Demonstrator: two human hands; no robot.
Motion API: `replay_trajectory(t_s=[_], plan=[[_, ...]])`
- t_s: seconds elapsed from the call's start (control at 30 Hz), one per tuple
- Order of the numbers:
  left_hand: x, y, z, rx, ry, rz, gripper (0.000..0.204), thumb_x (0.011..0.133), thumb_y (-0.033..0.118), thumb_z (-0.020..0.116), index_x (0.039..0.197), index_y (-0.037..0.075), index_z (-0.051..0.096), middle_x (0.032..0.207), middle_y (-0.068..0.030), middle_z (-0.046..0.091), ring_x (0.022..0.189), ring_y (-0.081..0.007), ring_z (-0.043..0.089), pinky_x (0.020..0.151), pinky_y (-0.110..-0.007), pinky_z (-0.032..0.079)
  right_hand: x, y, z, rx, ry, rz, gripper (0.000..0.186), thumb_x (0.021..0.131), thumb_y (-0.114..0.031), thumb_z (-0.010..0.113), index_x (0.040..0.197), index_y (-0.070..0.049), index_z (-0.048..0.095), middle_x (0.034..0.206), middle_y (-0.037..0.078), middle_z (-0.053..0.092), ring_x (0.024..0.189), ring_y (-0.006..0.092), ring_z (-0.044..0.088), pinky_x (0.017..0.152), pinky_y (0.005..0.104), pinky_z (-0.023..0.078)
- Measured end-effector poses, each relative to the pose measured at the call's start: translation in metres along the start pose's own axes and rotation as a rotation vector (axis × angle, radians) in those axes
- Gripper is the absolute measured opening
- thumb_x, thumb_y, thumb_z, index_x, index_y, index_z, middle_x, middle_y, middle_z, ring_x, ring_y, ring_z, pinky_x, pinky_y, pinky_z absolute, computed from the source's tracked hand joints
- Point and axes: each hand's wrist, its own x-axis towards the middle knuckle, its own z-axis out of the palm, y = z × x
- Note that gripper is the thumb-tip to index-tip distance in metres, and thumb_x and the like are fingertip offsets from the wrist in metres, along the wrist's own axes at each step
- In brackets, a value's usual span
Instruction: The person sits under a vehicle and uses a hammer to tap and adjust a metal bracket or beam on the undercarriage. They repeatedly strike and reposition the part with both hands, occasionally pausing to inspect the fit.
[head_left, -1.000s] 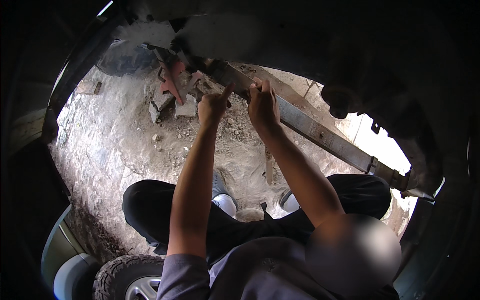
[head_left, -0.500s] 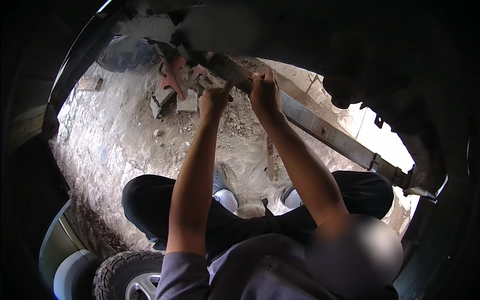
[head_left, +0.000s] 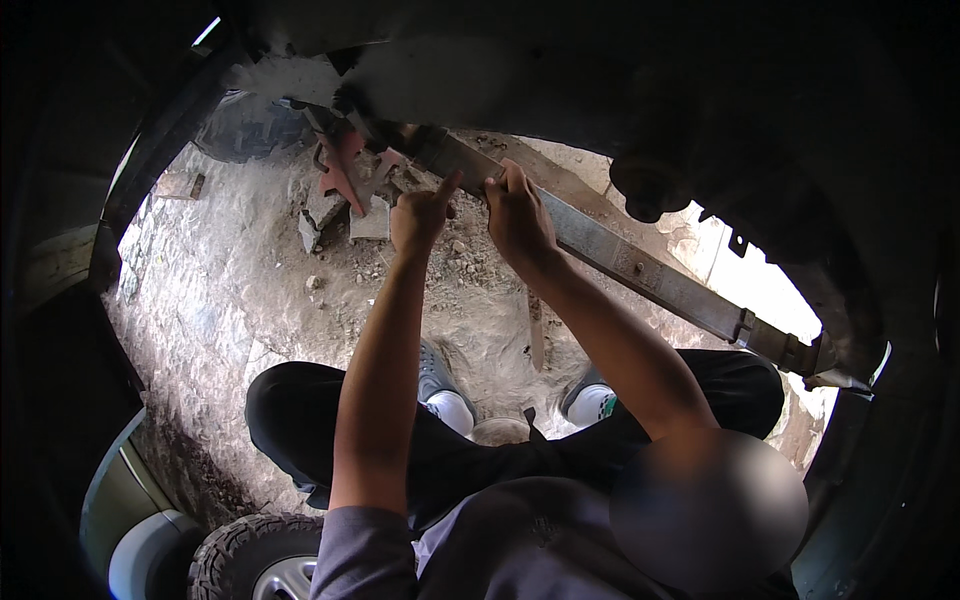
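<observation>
A long grey metal beam [head_left: 640,265] runs slantwise under the dark underside of a vehicle, from upper left to lower right. My left hand [head_left: 420,218] is closed at the near side of the beam, with one finger pointing up against it. What its curled fingers hold, if anything, is hidden. Just to the right, my right hand [head_left: 520,215] has its fingers bent onto the beam's near edge and upper face. Shadow hides the finer details where the fingertips meet the metal.
A red jack stand [head_left: 340,172] stands beyond my left hand, beside broken stone blocks [head_left: 370,220]. A flat metal strip [head_left: 537,335] lies on the dusty ground between my feet. A tyre [head_left: 240,560] is at lower left. Dark bodywork [head_left: 780,150] hangs overhead.
The view has shifted slightly. My right hand has moved a little left and nearer to me along the beam, while my left hand stays almost in place.
</observation>
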Motion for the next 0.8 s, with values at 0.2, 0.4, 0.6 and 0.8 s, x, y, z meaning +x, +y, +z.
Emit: replay_trajectory(t_s=[0.2,0.4,0.6,0.8], plan=[[-0.004,-0.002,0.005,0.013,0.043,0.083,0.073,0.083,0.083,0.064,0.068,0.013,0.081,0.076,-0.012,0.077,0.084,-0.0332,0.077,0.085,-0.045,0.057,0.013,-0.007,-0.005,0.217,0.028,0.277,0.026,0.109,-0.022,0.054,0.112,0.003,0.058,0.113,0.026,0.066,0.108,0.0467,0.067,0.089,0.0534,0.054],[0.004,-0.004,0.009,0.008,0.003,-0.006,0.074,0.086,0.083,0.061,0.071,0.014,0.083,0.078,-0.0134,0.078,0.085,-0.035,0.077,0.087,-0.045,0.057,0.02,0.013,0.013,0.077,0.119,0.151,0.023,0.107,-0.018,0.056,0.106,0.003,0.065,0.108,0.024,0.066,0.106,0.0423,0.068,0.09,0.0503,0.056],[0.003,-0.005,0.005,0.006,0.014,0.024,0.075,0.084,0.085,0.06,0.071,0.015,0.083,0.078,-0.013,0.078,0.087,-0.0346,0.077,0.088,-0.045,0.057,0.008,0.019,0.021,0.014,0.156,0.052,0.022,0.106,-0.016,0.057,0.112,0.001,0.069,0.111,0.022,0.064,0.107,0.0403,0.068,0.091,0.0497,0.056],[0.003,-0.007,0.01,0.017,0.046,0.014,0.077,0.082,0.087,0.061,0.069,0.014,0.082,0.078,-0.0141,0.077,0.085,-0.0338,0.077,0.086,-0.045,0.057,0.028,0.001,-0.004,0.21,-0.084,0.259,0.018,0.103,-0.011,0.06,0.113,0.0,0.071,0.116,0.021,0.062,0.11,0.0393,0.068,0.093,0.0475,0.058]])
